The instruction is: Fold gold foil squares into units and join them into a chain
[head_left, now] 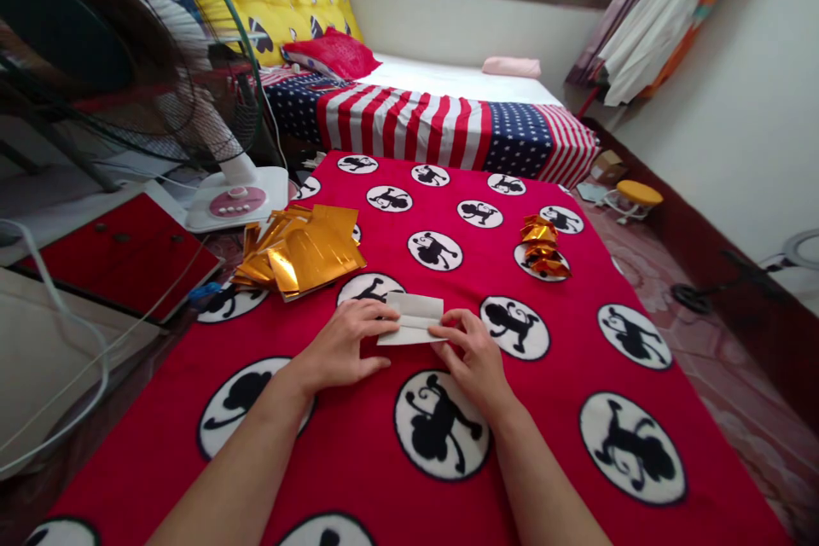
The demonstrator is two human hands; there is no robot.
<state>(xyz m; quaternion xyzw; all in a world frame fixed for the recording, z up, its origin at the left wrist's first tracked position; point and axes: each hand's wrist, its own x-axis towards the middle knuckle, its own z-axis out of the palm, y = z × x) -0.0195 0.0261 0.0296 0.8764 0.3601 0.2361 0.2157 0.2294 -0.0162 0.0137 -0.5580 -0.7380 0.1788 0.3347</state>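
A small whitish sheet of paper (415,308) with crosswise creases lies on the red cloth in front of me. The fingertips of my left hand (349,341) press on its left edge, the thumb apart below. At the right edge, my right hand (470,350) holds the paper with bent fingers. To the left is a loose pile of shiny gold foil paper sheets (313,252). Several folded gold foil pieces (543,247) stand in a short row on the right.
The red cloth (543,444) with monkey prints covers the surface under my hands. A standing fan (236,196) is at the left, with cables beside it. Beyond lies a bed with a striped and starred cover (409,124). A yellow stool (640,193) stands on the floor at right.
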